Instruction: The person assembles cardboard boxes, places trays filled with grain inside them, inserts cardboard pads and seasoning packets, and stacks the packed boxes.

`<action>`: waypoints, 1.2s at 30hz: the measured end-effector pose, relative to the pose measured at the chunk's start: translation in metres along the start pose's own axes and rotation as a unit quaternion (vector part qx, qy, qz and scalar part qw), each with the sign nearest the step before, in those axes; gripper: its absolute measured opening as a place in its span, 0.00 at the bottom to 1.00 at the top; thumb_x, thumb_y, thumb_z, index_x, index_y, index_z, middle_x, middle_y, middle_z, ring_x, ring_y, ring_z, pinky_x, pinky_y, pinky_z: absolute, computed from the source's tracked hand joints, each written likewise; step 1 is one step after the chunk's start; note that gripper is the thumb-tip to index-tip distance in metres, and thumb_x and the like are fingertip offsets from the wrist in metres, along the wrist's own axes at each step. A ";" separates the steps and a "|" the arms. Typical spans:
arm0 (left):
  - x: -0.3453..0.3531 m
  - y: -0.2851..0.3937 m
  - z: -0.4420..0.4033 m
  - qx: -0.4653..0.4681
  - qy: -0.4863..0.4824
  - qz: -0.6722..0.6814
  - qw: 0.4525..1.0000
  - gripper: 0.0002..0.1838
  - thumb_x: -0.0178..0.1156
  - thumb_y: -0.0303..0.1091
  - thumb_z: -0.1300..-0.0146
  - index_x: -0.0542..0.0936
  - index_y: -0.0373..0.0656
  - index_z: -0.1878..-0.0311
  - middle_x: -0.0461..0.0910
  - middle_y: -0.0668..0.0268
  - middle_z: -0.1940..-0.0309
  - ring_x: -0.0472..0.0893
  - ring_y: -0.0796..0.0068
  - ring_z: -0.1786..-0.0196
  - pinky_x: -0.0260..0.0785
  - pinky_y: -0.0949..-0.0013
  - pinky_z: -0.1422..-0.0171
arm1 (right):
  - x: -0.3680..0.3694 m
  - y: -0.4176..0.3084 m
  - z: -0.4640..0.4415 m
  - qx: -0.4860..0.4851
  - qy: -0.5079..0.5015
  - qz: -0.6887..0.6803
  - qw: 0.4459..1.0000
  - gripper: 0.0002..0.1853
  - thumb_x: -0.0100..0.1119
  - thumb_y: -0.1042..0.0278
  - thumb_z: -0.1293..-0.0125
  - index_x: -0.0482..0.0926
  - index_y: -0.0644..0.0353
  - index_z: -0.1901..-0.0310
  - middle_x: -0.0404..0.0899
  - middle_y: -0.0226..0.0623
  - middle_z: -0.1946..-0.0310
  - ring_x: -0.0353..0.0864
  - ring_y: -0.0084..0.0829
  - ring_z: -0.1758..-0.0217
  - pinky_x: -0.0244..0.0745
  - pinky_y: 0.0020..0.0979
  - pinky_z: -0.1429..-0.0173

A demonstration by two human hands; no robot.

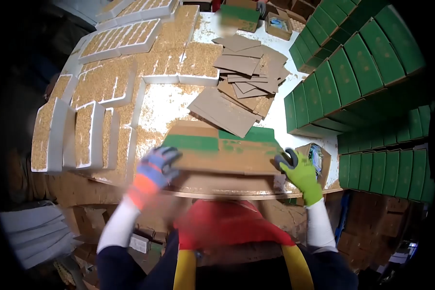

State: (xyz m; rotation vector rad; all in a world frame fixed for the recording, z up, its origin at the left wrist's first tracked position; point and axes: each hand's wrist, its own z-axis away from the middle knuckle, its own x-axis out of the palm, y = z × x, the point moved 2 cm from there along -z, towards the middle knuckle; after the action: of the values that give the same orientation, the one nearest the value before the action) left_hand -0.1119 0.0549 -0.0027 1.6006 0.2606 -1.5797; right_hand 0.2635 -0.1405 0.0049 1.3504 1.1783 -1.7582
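Note:
A brown and green cardboard box (217, 151) lies at the front edge of the white table, its near side blurred. My left hand (158, 166), in a blue and orange glove, is at the box's left end with its fingers on the cardboard. At the right end, my right hand (297, 169), in a lime green glove with dark fingertips, grips the corner. Just behind the box, flat brown cardboard pieces (224, 110) lie in a loose pile. A small open carton (326, 166) with blue and white packets stands beside my right hand.
White trays (112, 99) covered in yellowish grains fill the table's left and back. Green boxes (345, 79) stand in rows at the right. At the far edge, a gloved hand of another person (261, 7) is near a green box (239, 18) and an open carton (278, 25).

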 end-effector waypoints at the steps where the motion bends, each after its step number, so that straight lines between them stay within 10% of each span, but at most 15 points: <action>1: -0.021 0.002 -0.018 -0.023 0.068 -0.046 0.996 0.22 0.67 0.50 0.48 0.81 0.59 0.49 0.77 0.67 0.46 0.72 0.61 0.40 0.63 0.58 0.34 | -0.015 -0.015 -0.017 -0.137 0.094 0.050 0.985 0.32 0.63 0.43 0.45 0.75 0.59 0.46 0.76 0.47 0.52 0.77 0.45 0.51 0.72 0.39 0.49; 2: -0.047 0.001 -0.046 -0.013 0.025 0.011 1.000 0.19 0.64 0.51 0.45 0.82 0.60 0.51 0.80 0.67 0.50 0.75 0.62 0.43 0.65 0.58 0.37 | -0.031 -0.037 -0.032 -0.268 0.185 0.100 0.940 0.29 0.62 0.44 0.44 0.76 0.57 0.47 0.78 0.43 0.56 0.78 0.44 0.55 0.72 0.38 0.52; 5: -0.083 0.009 -0.119 0.035 0.005 -0.073 0.997 0.21 0.62 0.51 0.46 0.82 0.50 0.53 0.82 0.60 0.56 0.79 0.56 0.50 0.70 0.56 0.45 | -0.030 -0.071 -0.082 -0.185 0.035 0.065 0.980 0.25 0.61 0.44 0.44 0.78 0.52 0.50 0.81 0.39 0.62 0.80 0.43 0.60 0.74 0.39 0.53; 8: -0.056 0.076 -0.140 0.053 0.010 -0.201 0.978 0.50 0.60 0.63 0.53 0.59 0.46 0.29 0.59 0.50 0.31 0.57 0.49 0.28 0.38 0.37 0.27 | -0.041 -0.056 -0.118 -0.208 0.043 0.038 0.977 0.25 0.58 0.43 0.41 0.76 0.50 0.48 0.81 0.41 0.55 0.80 0.44 0.54 0.74 0.40 0.52; 10: -0.022 0.105 -0.123 0.121 0.188 -0.216 0.950 0.47 0.60 0.60 0.50 0.61 0.46 0.30 0.54 0.54 0.28 0.49 0.51 0.25 0.39 0.39 0.26 | -0.044 -0.040 -0.152 -0.218 -0.050 -0.073 0.972 0.26 0.54 0.40 0.39 0.74 0.47 0.45 0.80 0.42 0.50 0.79 0.45 0.50 0.73 0.40 0.49; 14: 0.009 0.109 -0.078 0.266 0.220 -0.194 0.918 0.32 0.61 0.50 0.45 0.70 0.47 0.38 0.64 0.60 0.33 0.58 0.53 0.29 0.48 0.43 0.29 | -0.049 -0.040 -0.186 -0.169 -0.196 0.038 0.965 0.35 0.55 0.33 0.43 0.73 0.49 0.41 0.78 0.46 0.47 0.78 0.46 0.47 0.71 0.39 0.43; 20: 0.012 0.175 -0.049 0.260 0.191 0.074 0.944 0.18 0.60 0.49 0.43 0.77 0.47 0.58 0.79 0.62 0.62 0.77 0.60 0.56 0.67 0.60 0.49 | -0.032 -0.067 -0.172 -0.242 -0.046 0.125 0.961 0.30 0.56 0.34 0.44 0.81 0.50 0.52 0.83 0.43 0.62 0.81 0.45 0.58 0.75 0.41 0.52; 22: -0.018 0.172 -0.017 0.346 -0.008 0.254 0.903 0.25 0.58 0.46 0.39 0.75 0.44 0.41 0.78 0.57 0.49 0.76 0.61 0.42 0.63 0.62 0.35 | -0.018 -0.074 -0.150 -0.234 0.020 0.063 0.970 0.25 0.55 0.36 0.42 0.82 0.47 0.54 0.83 0.38 0.65 0.81 0.43 0.60 0.75 0.42 0.57; 24: -0.038 0.102 -0.030 0.263 0.064 0.425 0.864 0.25 0.57 0.27 0.38 0.71 0.41 0.37 0.76 0.56 0.44 0.72 0.67 0.37 0.63 0.65 0.33 | -0.013 -0.072 -0.144 -0.280 0.092 0.118 0.948 0.23 0.55 0.37 0.41 0.83 0.46 0.55 0.83 0.37 0.68 0.82 0.42 0.63 0.75 0.41 0.60; 26: -0.061 0.041 -0.075 0.678 0.248 0.109 0.683 0.24 0.58 0.27 0.41 0.73 0.41 0.39 0.77 0.60 0.44 0.77 0.68 0.43 0.68 0.62 0.37 | -0.012 -0.076 -0.143 -0.250 0.047 0.066 0.965 0.23 0.55 0.38 0.41 0.83 0.46 0.56 0.82 0.37 0.69 0.82 0.42 0.64 0.75 0.41 0.61; 27: -0.044 0.041 -0.065 0.471 0.286 0.115 0.826 0.25 0.57 0.28 0.41 0.71 0.41 0.38 0.76 0.56 0.44 0.75 0.61 0.41 0.65 0.59 0.35 | -0.009 -0.076 -0.147 -0.246 0.052 0.065 0.966 0.23 0.54 0.37 0.41 0.82 0.46 0.57 0.82 0.37 0.69 0.82 0.42 0.64 0.75 0.41 0.61; 29: 0.001 0.055 -0.070 0.309 0.214 0.091 0.922 0.26 0.55 0.36 0.38 0.70 0.43 0.36 0.70 0.52 0.39 0.68 0.51 0.36 0.58 0.52 0.31 | -0.024 -0.089 -0.147 -0.199 -0.013 0.084 0.976 0.23 0.55 0.40 0.41 0.80 0.48 0.54 0.81 0.39 0.61 0.81 0.42 0.59 0.75 0.41 0.58; 34: 0.025 0.100 -0.095 0.335 0.078 -0.140 0.929 0.26 0.54 0.49 0.39 0.72 0.50 0.39 0.67 0.53 0.38 0.63 0.47 0.34 0.56 0.50 0.32 | -0.089 -0.068 -0.089 -0.323 0.251 -0.071 0.910 0.32 0.70 0.60 0.48 0.71 0.56 0.41 0.75 0.41 0.50 0.76 0.45 0.52 0.70 0.44 0.48; 36: 0.033 0.098 -0.091 0.270 0.041 -0.127 0.954 0.27 0.51 0.53 0.37 0.71 0.55 0.36 0.64 0.55 0.33 0.60 0.49 0.30 0.49 0.49 0.27 | -0.110 -0.031 -0.048 -0.254 0.156 -0.116 0.948 0.41 0.75 0.53 0.58 0.70 0.63 0.42 0.74 0.46 0.53 0.76 0.45 0.53 0.72 0.40 0.47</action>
State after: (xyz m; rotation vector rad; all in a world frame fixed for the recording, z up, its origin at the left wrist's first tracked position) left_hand 0.0251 0.0429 -0.0065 2.1217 0.0788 -1.8921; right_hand 0.2873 -0.0887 0.1148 1.2304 1.8772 -1.2720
